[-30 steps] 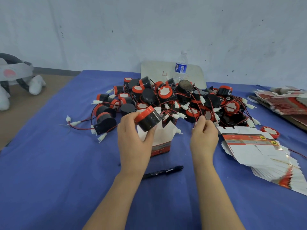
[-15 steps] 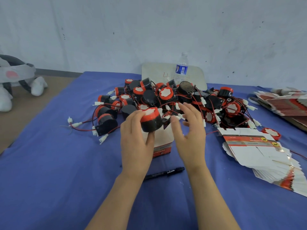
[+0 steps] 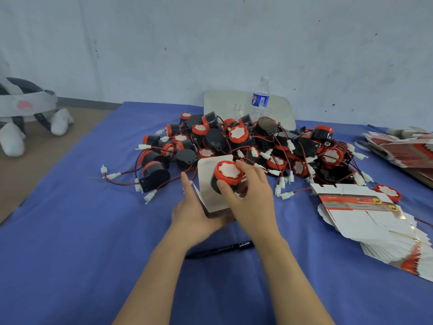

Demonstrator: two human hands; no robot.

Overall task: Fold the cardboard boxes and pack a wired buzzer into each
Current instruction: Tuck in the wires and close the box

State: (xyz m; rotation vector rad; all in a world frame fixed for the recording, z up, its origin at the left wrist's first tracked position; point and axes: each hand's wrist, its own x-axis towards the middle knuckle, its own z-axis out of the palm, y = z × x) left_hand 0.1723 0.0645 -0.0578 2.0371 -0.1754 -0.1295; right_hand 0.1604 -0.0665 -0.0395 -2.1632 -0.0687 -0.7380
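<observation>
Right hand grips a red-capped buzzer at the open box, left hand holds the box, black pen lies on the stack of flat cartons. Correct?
Not the pen. The head view shows the black pen lying on the blue cloth between the forearms, apart from the stack of flat cartons. The rest stands: the right hand grips the red-capped buzzer at the open box, which the left hand holds.

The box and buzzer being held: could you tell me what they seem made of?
The box looks like thin matte cardboard, judging by its folded flaps. The buzzer seems moulded plastic, black body and red cap; its white face may be a paper sticker.
</observation>
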